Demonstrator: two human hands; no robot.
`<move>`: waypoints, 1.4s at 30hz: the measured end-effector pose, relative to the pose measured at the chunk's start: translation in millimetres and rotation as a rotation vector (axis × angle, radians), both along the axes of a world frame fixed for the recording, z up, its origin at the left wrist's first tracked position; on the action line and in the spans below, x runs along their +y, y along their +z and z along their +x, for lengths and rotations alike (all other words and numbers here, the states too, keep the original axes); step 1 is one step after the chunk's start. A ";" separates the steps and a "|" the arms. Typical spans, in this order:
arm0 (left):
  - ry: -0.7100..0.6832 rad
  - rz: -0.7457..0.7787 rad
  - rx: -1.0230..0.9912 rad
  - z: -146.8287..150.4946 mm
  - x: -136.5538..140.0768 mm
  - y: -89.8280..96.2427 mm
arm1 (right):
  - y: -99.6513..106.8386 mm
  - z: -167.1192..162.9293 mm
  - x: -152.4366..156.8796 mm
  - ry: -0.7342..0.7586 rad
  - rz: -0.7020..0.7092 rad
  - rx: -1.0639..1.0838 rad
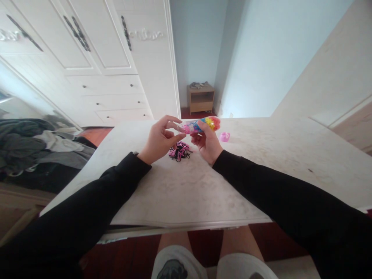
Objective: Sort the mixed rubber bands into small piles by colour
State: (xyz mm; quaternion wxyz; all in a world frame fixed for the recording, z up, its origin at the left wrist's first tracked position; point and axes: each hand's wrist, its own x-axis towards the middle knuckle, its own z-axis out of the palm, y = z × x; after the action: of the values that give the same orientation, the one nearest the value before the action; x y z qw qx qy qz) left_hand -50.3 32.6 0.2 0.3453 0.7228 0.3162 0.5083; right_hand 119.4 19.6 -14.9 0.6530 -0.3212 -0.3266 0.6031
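A clear plastic bottle (192,127) filled with small loop bands in pink, blue, yellow and red is held sideways above the table. My right hand (207,145) wraps round its middle, thumb on top. At the bottle's left end, my left hand (162,139) curves thumb and fingers around the clear tip; the exact contact is hard to make out. Below, between both hands, a loose pile of pink and black bands (180,152) lies on the table. A small pink cap (224,136) rests just right of my right hand.
The white table (186,193) has a marbled top, its front edge close to my legs. Dark and grey clothes (43,143) are heaped at the left. Behind stand a white wardrobe (113,89) and a small wooden nightstand (201,97) with a grey cloth on it.
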 end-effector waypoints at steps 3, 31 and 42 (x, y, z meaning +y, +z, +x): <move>0.054 0.037 -0.022 0.4 -1.4 0.8 | -0.1 0.3 -0.2 0.009 0.009 -0.009; -0.082 0.007 0.123 -6.7 4.1 0.6 | -2.3 -1.1 1.3 0.012 -0.024 -0.007; 0.140 0.140 0.072 -6.2 3.5 5.8 | -2.3 -1.3 -0.3 0.027 -0.004 -0.029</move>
State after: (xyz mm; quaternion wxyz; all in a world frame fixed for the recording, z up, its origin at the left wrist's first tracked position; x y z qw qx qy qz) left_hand -56.5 36.1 5.9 0.2463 0.7390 0.3418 0.5257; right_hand 118.2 19.2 -17.2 0.6395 -0.3268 -0.3388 0.6078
